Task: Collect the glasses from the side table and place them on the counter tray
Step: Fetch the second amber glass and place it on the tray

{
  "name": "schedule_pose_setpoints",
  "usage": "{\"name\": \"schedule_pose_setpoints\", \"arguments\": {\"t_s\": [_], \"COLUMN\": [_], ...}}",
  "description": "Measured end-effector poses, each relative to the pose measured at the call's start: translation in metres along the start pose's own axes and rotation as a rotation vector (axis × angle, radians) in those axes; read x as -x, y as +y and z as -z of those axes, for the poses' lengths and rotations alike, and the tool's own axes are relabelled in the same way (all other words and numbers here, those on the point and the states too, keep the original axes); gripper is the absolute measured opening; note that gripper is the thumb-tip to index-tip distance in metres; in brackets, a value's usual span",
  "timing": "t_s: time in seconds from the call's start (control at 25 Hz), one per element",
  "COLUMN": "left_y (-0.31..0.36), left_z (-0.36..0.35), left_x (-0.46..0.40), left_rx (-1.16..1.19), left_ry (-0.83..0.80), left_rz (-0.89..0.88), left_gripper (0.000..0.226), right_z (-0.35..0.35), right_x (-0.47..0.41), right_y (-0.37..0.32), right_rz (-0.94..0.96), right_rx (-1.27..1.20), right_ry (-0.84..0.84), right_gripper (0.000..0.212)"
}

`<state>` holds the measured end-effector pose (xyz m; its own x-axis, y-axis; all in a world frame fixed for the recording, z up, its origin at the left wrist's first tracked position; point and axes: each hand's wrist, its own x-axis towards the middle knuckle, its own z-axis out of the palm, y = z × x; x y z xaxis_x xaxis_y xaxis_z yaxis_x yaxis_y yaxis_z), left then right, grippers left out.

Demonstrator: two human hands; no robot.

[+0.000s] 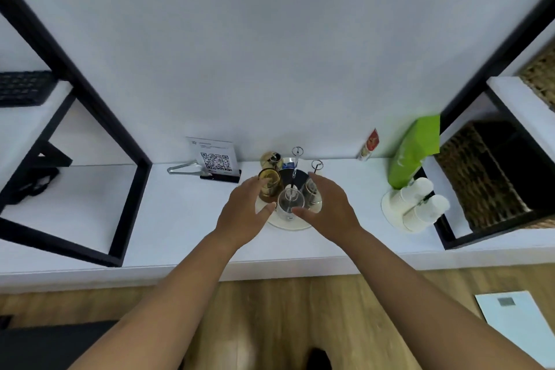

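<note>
A round white tray (289, 225) sits on the white counter (180, 219), holding several glasses around a wire stand (296, 156) with looped tips. My left hand (244, 211) curls around an amber glass (269, 185) at the tray's left. My right hand (328, 207) wraps a clear glass (310, 189) at the tray's right. Another clear glass (289, 202) stands at the tray's front between my two thumbs. A second gold-tinted glass (271, 158) stands at the back left.
A QR-code sign (217, 161) stands left of the tray. To the right are a green bag (416, 150), stacked paper cups (420, 204), a small packet (369, 146) and wicker baskets (486, 171). Black shelf frames (99, 117) flank the counter. A scale (519, 324) lies on the floor.
</note>
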<state>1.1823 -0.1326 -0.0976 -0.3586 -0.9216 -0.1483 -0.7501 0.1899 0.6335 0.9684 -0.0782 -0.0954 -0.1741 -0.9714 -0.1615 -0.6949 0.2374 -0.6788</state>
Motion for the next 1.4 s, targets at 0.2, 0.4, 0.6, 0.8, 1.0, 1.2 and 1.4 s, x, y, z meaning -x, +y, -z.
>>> {"name": "schedule_pose_setpoints", "arguments": {"t_s": [0.2,0.4,0.6,0.8,1.0,1.2,1.4], "left_y": [-0.033,-0.063,-0.064,-0.067,-0.068,-0.063,-0.061], "left_z": [-0.055,-0.089,-0.11,-0.113,-0.115,-0.12,-0.125], "left_x": [-0.057,-0.112,-0.122,-0.122,-0.121,-0.114,-0.107], "left_rx": [0.016,0.005,-0.002,-0.058,-0.063,-0.06,-0.045], "left_ry": [0.046,0.127,0.138,0.165,0.171,0.185,0.193], "left_rz": [0.021,0.024,0.018,0.016,0.016,0.037,0.037], "left_gripper": [0.057,0.051,0.059,0.058,0.058,0.057,0.056], "right_z": [-0.038,-0.077,-0.096,-0.097,-0.091,-0.085,-0.079], "right_x": [-0.057,-0.104,-0.122,-0.123,-0.126,-0.129,-0.13], "right_y": [0.035,0.062,0.071,0.074,0.076,0.083,0.09], "right_rz": [0.023,-0.055,-0.052,-0.029,-0.013,0.007,0.023], "right_rx": [0.034,0.001,0.045,0.045,0.057,0.079,0.079], "right_ry": [0.045,0.173,0.253,0.272,0.243,0.21,0.171], "right_gripper": [0.093,0.082,0.071,0.058,0.054,0.052,0.055]}}
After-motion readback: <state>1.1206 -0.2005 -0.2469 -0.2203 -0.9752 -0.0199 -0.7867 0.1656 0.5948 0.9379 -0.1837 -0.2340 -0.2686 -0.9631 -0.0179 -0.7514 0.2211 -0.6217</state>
